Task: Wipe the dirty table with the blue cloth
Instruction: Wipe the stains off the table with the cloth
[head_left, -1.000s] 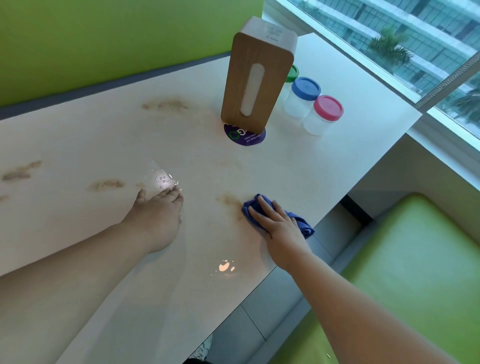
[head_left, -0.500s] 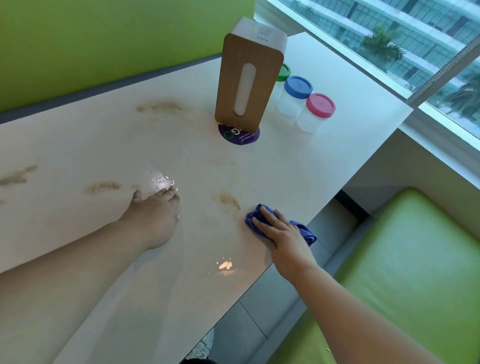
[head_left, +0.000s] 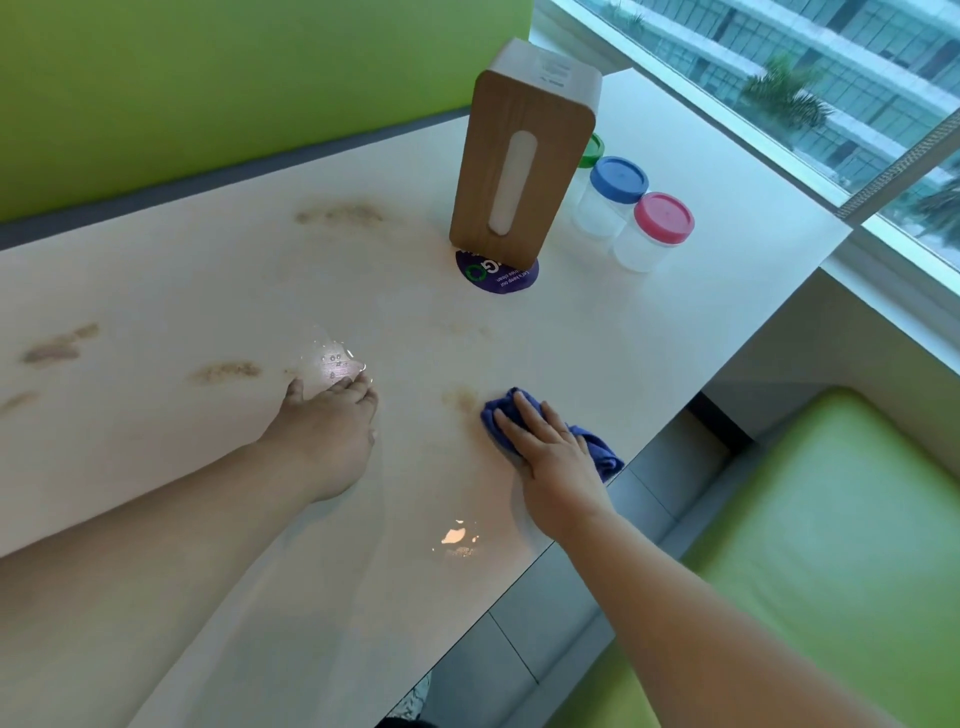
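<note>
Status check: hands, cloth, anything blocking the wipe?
Right hand flat on blue cloth, pressing it beside a brown stain. Left hand flat on table, empty. Wooden box and jars far back, not in the way.

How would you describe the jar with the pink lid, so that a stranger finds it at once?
On the white table stands a tall wooden tissue box. Right of it, toward the window, three small clear jars stand in a row. The nearest to the viewer is the pink-lidded jar; its neighbours carry a blue lid and a green lid.
</note>
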